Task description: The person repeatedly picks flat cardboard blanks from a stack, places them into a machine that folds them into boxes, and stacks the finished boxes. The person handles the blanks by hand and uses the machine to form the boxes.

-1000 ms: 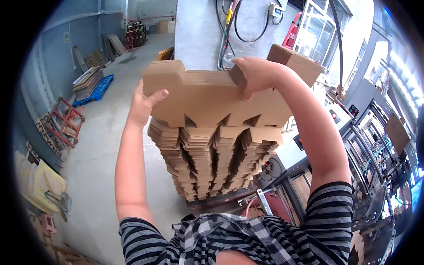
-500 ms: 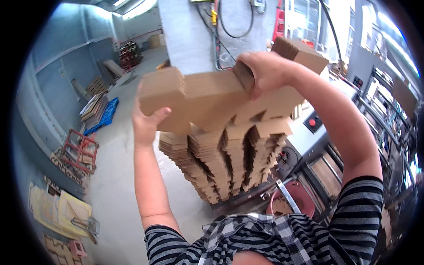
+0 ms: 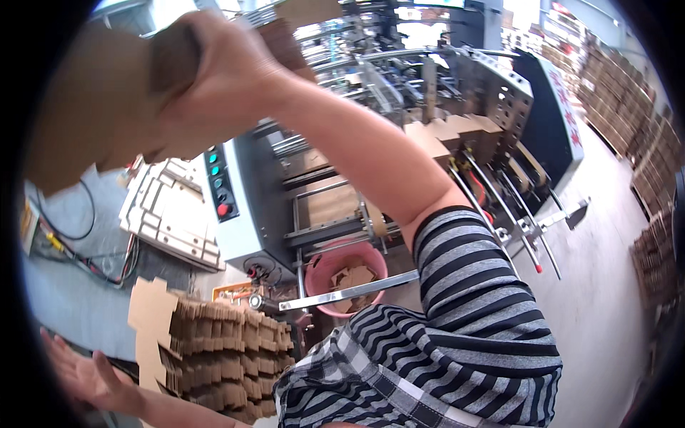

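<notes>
At the upper left, my right hand grips a thick bundle of flat brown cardboard blanks, its fingers closed around one end. The bundle is raised and blurred by motion; its far end runs into the dark rim. Low at the left, my left hand is apart from the bundle, fingers spread, holding nothing. Beside it stands a tall pile of notched cardboard blanks, layered in several columns, with one flat blank showing its face at the edge.
A grey machine with coloured buttons, rails and rods fills the middle; more blanks sit in its feed. Below are a pink tub with cardboard scraps and a metal bar. Pallets of stacked cardboard line the right side.
My view has swung right, from the pile and wall toward the machine. My left hand has let go of the cardboard bundle and dropped low; my right hand still carries it.
</notes>
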